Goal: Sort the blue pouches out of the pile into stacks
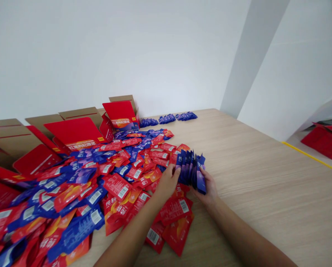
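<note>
Between my two hands stands a row of several blue-purple sachets [186,165], upright and pressed face to face. My left hand [168,180] grips the left end of the row, thumb on the front. At the right end my right hand [209,188] is closed around the outermost sachets, one of which leans outward. Just below and left of the hands spreads a big heap of loose red sachets [118,185] mixed with blue sachets [84,226]. Some red ones lie partly under my left forearm.
Open red cartons [74,133] with raised flaps line the wall on the left. Three small bundles of blue sachets [167,118] lie at the table's back edge. The wooden table [252,174] extends to the right. Beyond it are a yellow floor line [310,156] and a red box [324,141].
</note>
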`<move>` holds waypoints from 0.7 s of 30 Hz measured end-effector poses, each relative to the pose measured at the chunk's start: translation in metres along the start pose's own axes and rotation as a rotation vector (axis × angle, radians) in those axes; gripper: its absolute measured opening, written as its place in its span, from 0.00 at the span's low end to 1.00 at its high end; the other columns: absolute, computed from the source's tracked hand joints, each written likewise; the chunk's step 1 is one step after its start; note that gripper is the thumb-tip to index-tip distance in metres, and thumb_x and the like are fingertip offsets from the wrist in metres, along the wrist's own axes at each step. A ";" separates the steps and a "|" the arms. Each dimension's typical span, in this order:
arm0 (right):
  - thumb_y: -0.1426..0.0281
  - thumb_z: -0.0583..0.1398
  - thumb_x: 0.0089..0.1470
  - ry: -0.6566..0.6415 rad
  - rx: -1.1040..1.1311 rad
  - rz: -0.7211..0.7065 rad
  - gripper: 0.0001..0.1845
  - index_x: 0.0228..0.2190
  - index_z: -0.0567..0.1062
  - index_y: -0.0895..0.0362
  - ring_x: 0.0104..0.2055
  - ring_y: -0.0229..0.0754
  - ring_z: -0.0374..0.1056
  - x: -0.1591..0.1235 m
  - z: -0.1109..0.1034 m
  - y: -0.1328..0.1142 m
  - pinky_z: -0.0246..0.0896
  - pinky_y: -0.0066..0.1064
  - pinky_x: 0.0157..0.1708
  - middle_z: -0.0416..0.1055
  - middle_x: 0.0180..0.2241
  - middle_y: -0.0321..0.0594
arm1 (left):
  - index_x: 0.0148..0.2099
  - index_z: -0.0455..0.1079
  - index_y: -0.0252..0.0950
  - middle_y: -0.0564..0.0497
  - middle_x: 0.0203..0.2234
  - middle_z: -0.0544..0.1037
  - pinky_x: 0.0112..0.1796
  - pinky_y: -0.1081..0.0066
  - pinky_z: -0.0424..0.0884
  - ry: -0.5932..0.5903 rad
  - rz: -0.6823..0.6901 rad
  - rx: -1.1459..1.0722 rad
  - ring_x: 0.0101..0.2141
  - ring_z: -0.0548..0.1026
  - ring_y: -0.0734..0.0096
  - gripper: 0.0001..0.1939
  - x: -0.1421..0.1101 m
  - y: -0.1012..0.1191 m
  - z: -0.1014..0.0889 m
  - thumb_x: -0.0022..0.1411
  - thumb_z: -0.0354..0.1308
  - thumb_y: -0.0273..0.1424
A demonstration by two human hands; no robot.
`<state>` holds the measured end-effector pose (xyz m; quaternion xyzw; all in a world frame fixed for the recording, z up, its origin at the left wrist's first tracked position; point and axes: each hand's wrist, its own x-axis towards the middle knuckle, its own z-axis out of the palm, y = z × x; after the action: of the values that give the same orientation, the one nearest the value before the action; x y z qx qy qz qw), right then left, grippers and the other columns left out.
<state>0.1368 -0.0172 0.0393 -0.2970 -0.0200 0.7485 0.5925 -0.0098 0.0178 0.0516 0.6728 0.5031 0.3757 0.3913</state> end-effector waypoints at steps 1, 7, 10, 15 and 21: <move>0.67 0.63 0.45 -0.010 -0.009 -0.011 0.07 0.29 0.75 0.56 0.26 0.40 0.73 0.001 -0.001 0.000 0.69 0.29 0.28 0.78 0.26 0.36 | 0.35 0.64 0.38 0.49 0.29 0.74 0.37 0.68 0.66 -0.044 0.004 0.046 0.33 0.72 0.65 0.07 -0.006 -0.002 0.001 0.61 0.48 0.33; 0.71 0.62 0.46 -0.013 -0.011 -0.099 0.05 0.29 0.76 0.57 0.29 0.40 0.74 0.010 -0.008 0.006 0.70 0.31 0.34 0.79 0.29 0.38 | 0.40 0.64 0.38 0.42 0.34 0.76 0.40 0.65 0.66 -0.099 -0.029 0.132 0.37 0.74 0.61 0.10 -0.021 -0.007 0.006 0.58 0.45 0.24; 0.72 0.62 0.45 0.019 -0.041 -0.098 0.07 0.31 0.76 0.58 0.27 0.40 0.74 0.014 -0.012 0.011 0.70 0.32 0.33 0.79 0.28 0.39 | 0.42 0.64 0.37 0.41 0.35 0.76 0.40 0.64 0.66 -0.093 -0.029 0.117 0.38 0.74 0.59 0.14 -0.023 -0.008 0.009 0.55 0.45 0.21; 0.71 0.63 0.44 0.026 -0.064 -0.098 0.06 0.30 0.76 0.57 0.24 0.40 0.73 0.020 -0.021 0.009 0.70 0.34 0.32 0.78 0.26 0.37 | 0.54 0.62 0.34 0.45 0.32 0.76 0.36 0.66 0.69 -0.238 0.012 0.031 0.33 0.74 0.62 0.26 -0.032 -0.013 0.006 0.51 0.46 0.20; 0.70 0.62 0.46 -0.034 -0.045 -0.075 0.06 0.31 0.75 0.54 0.26 0.41 0.73 0.019 -0.028 -0.003 0.70 0.33 0.28 0.78 0.24 0.35 | 0.56 0.60 0.33 0.47 0.34 0.75 0.40 0.66 0.68 0.035 0.011 0.345 0.36 0.73 0.65 0.23 0.014 -0.025 -0.093 0.57 0.47 0.30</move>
<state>0.1503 -0.0079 0.0096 -0.2967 -0.0579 0.7299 0.6131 -0.1004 0.0503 0.0689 0.7260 0.5632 0.2976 0.2593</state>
